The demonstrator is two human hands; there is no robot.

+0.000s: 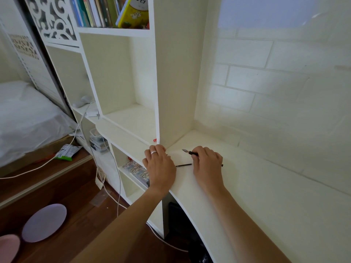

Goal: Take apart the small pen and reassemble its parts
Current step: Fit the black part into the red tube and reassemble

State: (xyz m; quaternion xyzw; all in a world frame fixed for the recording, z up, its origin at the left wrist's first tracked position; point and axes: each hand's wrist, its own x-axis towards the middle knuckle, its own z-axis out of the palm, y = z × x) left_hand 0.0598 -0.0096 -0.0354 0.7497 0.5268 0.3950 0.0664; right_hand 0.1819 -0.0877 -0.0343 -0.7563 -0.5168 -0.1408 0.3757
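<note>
Right hand [208, 164] pinches the pen's nib section [190, 152] pointing to 10 o'clock, refill [183, 165] on the desk [266, 205] between hands, left hand [159, 166] palm-down, grip unclear—best keep parts close, align straight.

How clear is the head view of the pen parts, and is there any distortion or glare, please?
Head view: sharp at the hands; the nib section in the right hand and the thin rod on the desk read clearly. Wide-angle bending curves the shelf unit. A soft bright patch washes the wall.
</note>
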